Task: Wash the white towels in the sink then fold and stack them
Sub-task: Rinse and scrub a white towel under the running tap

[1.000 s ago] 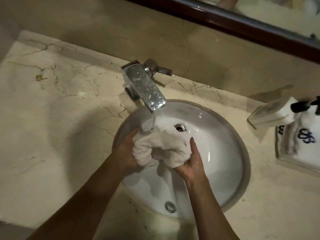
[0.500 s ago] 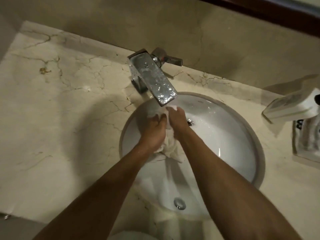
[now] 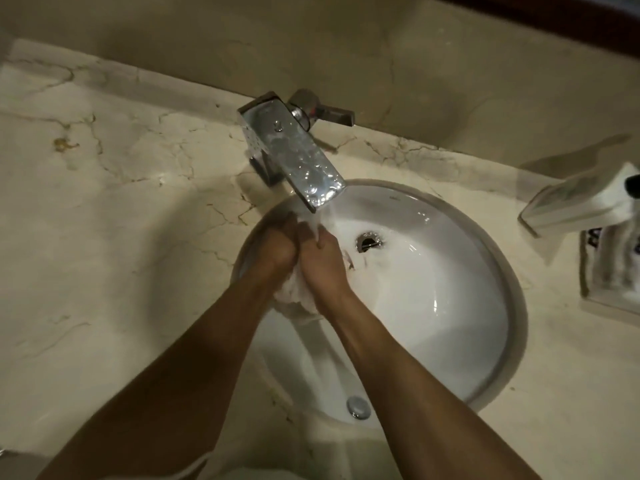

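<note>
Marble countertop (image 3: 114, 216): cream, veined with brown cracks, rust-coloured stain near back left. Round white sink (image 3: 450, 306) set into top, grey rim, right of centre. Chrome faucet (image 3: 294, 157) mounted on top behind sink, spout angled over basin, lever handle pointing right. At right edge, white tray (image 3: 595, 299) holding folded cloth with dark lettering, partly cut off. Just behind tray, white box-like object (image 3: 575, 206), tilted, resting partly over it; what it is cannot be told.
</note>
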{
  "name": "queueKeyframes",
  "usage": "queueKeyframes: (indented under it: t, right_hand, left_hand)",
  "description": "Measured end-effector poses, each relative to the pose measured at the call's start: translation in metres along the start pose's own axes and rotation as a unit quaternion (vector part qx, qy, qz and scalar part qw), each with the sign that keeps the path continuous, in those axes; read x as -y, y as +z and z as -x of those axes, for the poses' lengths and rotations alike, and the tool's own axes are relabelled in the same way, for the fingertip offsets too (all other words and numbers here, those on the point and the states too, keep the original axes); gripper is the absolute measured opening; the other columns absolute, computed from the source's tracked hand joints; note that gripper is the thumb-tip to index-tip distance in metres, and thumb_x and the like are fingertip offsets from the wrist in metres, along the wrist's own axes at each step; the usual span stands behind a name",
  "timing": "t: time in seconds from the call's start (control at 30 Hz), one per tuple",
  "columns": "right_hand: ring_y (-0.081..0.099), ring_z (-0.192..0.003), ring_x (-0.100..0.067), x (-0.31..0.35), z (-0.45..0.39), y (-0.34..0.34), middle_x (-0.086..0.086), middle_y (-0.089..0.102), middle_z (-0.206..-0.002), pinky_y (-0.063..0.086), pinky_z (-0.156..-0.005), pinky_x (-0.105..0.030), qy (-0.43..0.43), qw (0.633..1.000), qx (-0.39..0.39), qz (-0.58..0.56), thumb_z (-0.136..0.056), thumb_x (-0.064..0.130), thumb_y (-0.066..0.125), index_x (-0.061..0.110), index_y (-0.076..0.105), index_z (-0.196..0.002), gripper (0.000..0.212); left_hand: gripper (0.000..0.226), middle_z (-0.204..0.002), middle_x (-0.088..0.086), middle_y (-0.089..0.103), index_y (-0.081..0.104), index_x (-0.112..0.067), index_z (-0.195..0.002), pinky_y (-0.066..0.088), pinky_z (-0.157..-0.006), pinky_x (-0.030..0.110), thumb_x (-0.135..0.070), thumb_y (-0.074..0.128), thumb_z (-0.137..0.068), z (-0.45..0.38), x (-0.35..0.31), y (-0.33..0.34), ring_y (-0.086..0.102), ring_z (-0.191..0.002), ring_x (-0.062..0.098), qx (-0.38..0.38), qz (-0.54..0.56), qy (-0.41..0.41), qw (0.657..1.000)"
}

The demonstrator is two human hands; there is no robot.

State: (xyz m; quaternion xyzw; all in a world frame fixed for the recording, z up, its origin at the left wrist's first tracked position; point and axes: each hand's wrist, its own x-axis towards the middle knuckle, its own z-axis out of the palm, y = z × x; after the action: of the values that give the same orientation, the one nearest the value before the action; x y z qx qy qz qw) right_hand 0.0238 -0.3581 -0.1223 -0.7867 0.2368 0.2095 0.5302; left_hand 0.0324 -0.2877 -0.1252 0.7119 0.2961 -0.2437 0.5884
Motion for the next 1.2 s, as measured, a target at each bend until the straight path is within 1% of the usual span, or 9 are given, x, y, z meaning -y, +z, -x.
queueKeyframes:
  t: [0.17,0.33,0.43,0.67,0.77,0.9,1.07,1.13,1.2]
  right_hand:
    - [0.064,-0.103,-0.039,-0.013,-0.041,-0.016,-0.023,0.068,-0.108,0.05,-0.091,-0.048,0.053,0.998,-0.018,0.007,-0.102,0.03,0.04,0.006,0.065,-0.097,0.035]
    - [0.063,-0.11,-0.033,-0.015,-0.008,-0.002,-0.017,0.068,-0.118,0.048,-0.097,-0.043,-0.004,1.0,-0.01,0.028,-0.104,0.036,0.042,0.011,0.065,-0.117,0.037]
    - [0.06,-0.112,-0.037,-0.02,-0.039,-0.015,-0.023,0.064,-0.119,0.047,-0.096,-0.043,0.04,0.998,-0.024,0.045,-0.104,0.029,0.039,0.002,0.064,-0.114,0.038]
    - [0.063,-0.105,-0.034,-0.02,-0.041,-0.042,-0.022,0.064,-0.118,0.049,-0.101,-0.046,0.196,0.921,-0.034,-0.335,-0.103,0.018,0.042,-0.003,0.058,-0.12,0.031]
    - [0.064,-0.1,-0.031,-0.031,-0.018,-0.08,-0.017,0.07,-0.103,0.053,-0.091,-0.042,0.214,0.854,0.035,-0.474,-0.101,0.016,0.046,0.001,0.061,-0.113,0.025]
    - [0.052,-0.132,-0.037,-0.052,0.007,-0.099,-0.021,0.056,-0.139,0.037,-0.114,-0.053,0.252,0.802,0.162,-0.517,-0.09,0.035,0.059,0.004,0.06,-0.133,0.053]
    - [0.067,-0.092,-0.037,-0.063,0.03,-0.071,-0.026,0.069,-0.107,0.055,-0.08,-0.054,0.325,0.817,0.173,-0.444,-0.086,0.025,0.061,-0.002,0.068,-0.104,0.034]
    - [0.067,-0.096,-0.037,-0.057,0.029,-0.07,-0.025,0.069,-0.108,0.055,-0.088,-0.051,0.294,0.822,0.158,-0.462,-0.087,0.021,0.058,-0.002,0.068,-0.104,0.03]
    - [0.063,-0.105,-0.037,-0.046,0.02,-0.076,-0.024,0.066,-0.109,0.044,-0.107,-0.05,0.221,0.828,0.145,-0.494,-0.082,0.019,0.063,-0.001,0.065,-0.108,0.033]
  left_hand:
    - [0.043,-0.096,0.004,0.065,0.064,-0.007,-0.112,0.036,-0.064,0.01,-0.032,0.029,-0.109,0.02,-0.001,0.017,0.058,-0.089,0.013,0.037,-0.053,0.055,0.996]
    - [0.046,-0.121,0.015,0.064,0.06,0.0,-0.125,0.043,-0.063,0.014,-0.033,0.032,-0.109,0.008,0.003,0.004,0.06,-0.104,0.025,0.002,-0.012,0.012,1.0]
    - [0.047,-0.103,0.005,0.066,0.066,-0.009,-0.118,0.04,-0.063,0.018,-0.04,0.032,-0.108,0.028,0.009,0.012,0.06,-0.092,0.015,0.034,-0.082,0.059,0.994]
    - [0.03,-0.107,0.006,0.067,0.066,-0.012,-0.11,0.052,-0.092,0.041,-0.037,0.05,-0.101,0.038,0.026,-0.015,0.064,-0.102,0.026,0.024,0.097,-0.007,0.995]
    - [0.026,-0.113,0.02,0.07,0.071,-0.006,-0.107,0.057,-0.087,0.043,-0.016,0.048,-0.101,0.047,0.034,-0.029,0.068,-0.104,0.034,0.075,0.279,-0.051,0.956]
    - [0.05,-0.095,0.017,0.07,0.081,-0.015,-0.083,0.039,-0.082,0.039,-0.028,0.038,-0.104,0.054,0.031,-0.032,0.056,-0.093,0.02,0.165,0.428,-0.06,0.886]
    - [0.055,-0.091,0.017,0.071,0.076,0.0,-0.093,0.049,-0.07,0.027,-0.024,0.097,-0.048,0.035,0.043,-0.021,0.068,-0.081,0.029,0.308,0.451,-0.159,0.822]
    - [0.051,-0.076,0.026,0.063,0.062,-0.004,-0.11,0.056,-0.069,0.039,-0.044,0.076,-0.081,0.03,0.042,-0.021,0.069,-0.073,0.037,0.343,0.503,-0.165,0.776]
    - [0.069,-0.068,0.008,0.044,0.044,-0.015,-0.11,0.047,-0.055,0.025,-0.078,0.045,-0.082,0.021,0.046,-0.025,0.054,-0.047,0.019,0.373,0.441,-0.202,0.791]
